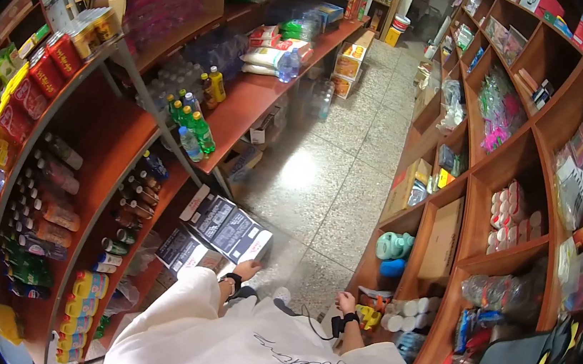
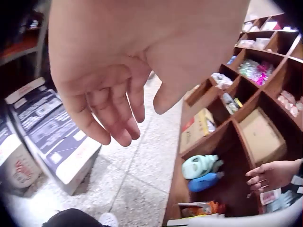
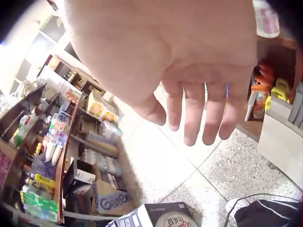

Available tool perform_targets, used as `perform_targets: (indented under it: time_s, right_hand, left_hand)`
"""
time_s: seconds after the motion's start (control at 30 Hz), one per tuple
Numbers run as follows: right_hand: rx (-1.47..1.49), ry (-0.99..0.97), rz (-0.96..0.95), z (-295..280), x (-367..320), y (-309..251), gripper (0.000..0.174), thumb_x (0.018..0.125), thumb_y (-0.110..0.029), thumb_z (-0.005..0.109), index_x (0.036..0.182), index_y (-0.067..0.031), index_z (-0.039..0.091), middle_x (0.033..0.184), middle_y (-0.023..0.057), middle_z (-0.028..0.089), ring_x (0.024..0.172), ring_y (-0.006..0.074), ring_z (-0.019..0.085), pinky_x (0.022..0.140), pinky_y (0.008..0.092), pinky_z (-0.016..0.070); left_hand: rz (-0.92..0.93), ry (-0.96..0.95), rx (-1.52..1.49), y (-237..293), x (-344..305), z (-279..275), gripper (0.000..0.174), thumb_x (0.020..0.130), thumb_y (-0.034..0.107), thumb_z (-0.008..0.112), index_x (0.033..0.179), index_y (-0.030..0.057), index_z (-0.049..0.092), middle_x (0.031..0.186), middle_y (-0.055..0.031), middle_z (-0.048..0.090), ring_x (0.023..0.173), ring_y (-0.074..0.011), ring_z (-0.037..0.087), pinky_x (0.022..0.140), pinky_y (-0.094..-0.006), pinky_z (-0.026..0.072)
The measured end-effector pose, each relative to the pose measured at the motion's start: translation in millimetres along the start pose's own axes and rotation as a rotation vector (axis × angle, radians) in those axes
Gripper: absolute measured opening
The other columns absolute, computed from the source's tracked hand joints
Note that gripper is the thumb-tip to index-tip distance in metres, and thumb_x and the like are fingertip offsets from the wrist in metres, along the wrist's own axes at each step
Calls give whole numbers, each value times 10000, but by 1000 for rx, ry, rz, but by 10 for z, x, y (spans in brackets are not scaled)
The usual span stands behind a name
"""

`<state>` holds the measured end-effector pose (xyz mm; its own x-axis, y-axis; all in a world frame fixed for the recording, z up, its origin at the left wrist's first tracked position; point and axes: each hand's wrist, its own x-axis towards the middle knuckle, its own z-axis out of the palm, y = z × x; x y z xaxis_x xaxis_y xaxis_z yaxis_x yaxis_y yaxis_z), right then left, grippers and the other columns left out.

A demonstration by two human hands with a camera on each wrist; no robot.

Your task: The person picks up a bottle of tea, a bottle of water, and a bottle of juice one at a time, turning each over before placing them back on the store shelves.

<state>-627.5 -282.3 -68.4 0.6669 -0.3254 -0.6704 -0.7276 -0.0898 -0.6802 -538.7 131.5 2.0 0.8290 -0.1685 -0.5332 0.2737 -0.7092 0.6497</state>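
Fingers of my left hand [image 2: 142, 56] hang loose and a bit bent, with the thumb apart, holding nothing. My right hand [image 3: 165, 47] is loose too, holding nothing, near the front edge of the cubby shelf [image 2: 234, 165]. Ganten water cartons [image 1: 235, 232] sit on the floor [image 1: 349, 181] by the near corner of the red-brown counter [image 1: 237, 122], close to my left hand. They look heavy, so I'd press both palms on opposite sides and lift slowly, keeping each carton flat.
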Motion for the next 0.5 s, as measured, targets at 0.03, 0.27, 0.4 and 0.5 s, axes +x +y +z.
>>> perform_targets:
  time_s: [0.03,0.27,0.4,0.5]
  right_hand:
    - [3,-8,16,-82,135,99,266,910,-263,558,1090,-72,602,833,54,666,704,173,625,599,336,507]
    - [-62,-157,303,-107,489,243,270,908,-282,575,1103,-95,577,934,69,679,761,200,642,632,377,518]
    - [-153,-333,393,-68,711,-78,331,922,-350,507,1083,-87,625,976,57,673,710,196,621,615,358,514]
    - [135,-412,416,-225,1500,-20,287,906,-334,545,1040,-89,609,926,83,667,668,219,624,576,362,510]
  left_hand:
    - [101,-13,-58,149,148,139,383,882,335,545,1074,26,663,1045,-215,677,1002,-372,638,873,-424,498]
    - [137,-154,-105,329,787,324,415,874,374,557,1129,60,650,1060,-188,685,964,-356,658,850,-440,507]
    - [-277,-77,230,-167,1027,159,445,822,354,582,1102,23,684,1021,-144,707,860,-307,689,800,-383,539]
    - [-382,-2,31,-736,1268,213,388,801,313,599,1032,23,713,923,-122,721,757,-252,687,721,-381,549]
